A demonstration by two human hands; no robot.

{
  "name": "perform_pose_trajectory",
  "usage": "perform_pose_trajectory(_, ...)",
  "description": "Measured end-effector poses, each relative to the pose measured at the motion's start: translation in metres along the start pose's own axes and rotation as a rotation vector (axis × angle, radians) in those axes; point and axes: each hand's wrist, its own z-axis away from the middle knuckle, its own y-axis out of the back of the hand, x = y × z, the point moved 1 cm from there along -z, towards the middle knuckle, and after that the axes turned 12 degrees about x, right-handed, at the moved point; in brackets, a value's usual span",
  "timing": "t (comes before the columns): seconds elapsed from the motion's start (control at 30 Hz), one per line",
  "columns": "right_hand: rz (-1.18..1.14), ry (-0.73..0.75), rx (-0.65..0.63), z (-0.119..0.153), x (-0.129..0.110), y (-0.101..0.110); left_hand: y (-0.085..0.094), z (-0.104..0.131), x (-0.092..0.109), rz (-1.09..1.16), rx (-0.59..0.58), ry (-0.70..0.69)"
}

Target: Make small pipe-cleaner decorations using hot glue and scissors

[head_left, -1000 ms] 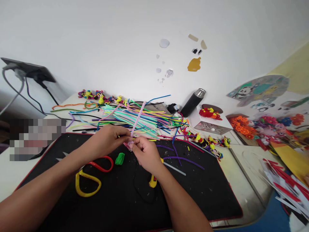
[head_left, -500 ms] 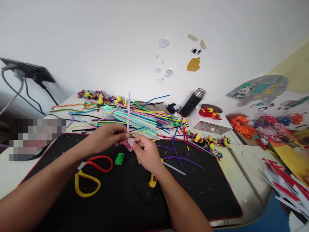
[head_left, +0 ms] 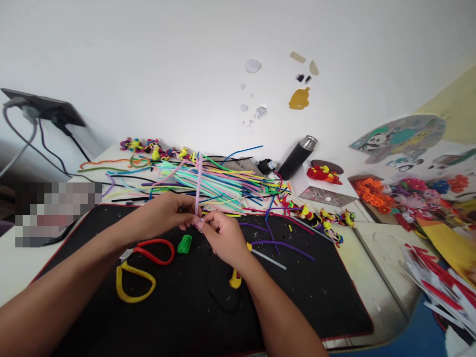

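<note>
Over the black mat, my left hand (head_left: 181, 210) and my right hand (head_left: 222, 235) meet fingertip to fingertip. Both pinch the lower end of a light purple pipe cleaner (head_left: 199, 181), whose long part stands upright above the fingers. The small worked end between the fingertips is mostly hidden. Just below my hands lies a green bundle (head_left: 184, 244). Scissors with one red and one yellow handle (head_left: 136, 299) rest to the left. A yellow glue gun (head_left: 235, 279) is partly covered by my right wrist.
Many coloured pipe cleaners (head_left: 211, 183) are piled behind the black mat (head_left: 305, 307). A dark bottle (head_left: 297, 157) leans near a white box (head_left: 320, 192). Small colourful figures (head_left: 327, 223) lie at the right, and purple pipe cleaners (head_left: 286, 243) lie on the mat.
The upright part of the light purple pipe cleaner stands lower. The fingers of both hands have closed in around its lower end, and the pinkish piece below them is now mostly out of sight.
</note>
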Motion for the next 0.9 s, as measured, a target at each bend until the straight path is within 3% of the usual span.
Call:
perform_pose_trajectory(0.23,0.037,0.025,0.007,-0.001,-0.002,0.001,-0.001,0.001,0.001,0.048,0.009,0.063)
perform_pose_trajectory(0.37,-0.1,-0.006,0.01,-0.002,0.0,0.0,-0.003,-0.002,0.0,0.196,-0.016,0.09)
perform_pose_trajectory(0.67,-0.39,-0.036,0.086,-0.004,-0.003,0.003,-0.028,-0.006,0.001,0.727,0.241,0.303)
perform_pose_trajectory(0.9,-0.445,-0.044,0.116,-0.004,-0.002,0.002,-0.037,-0.004,0.002,0.82,0.285,0.337)
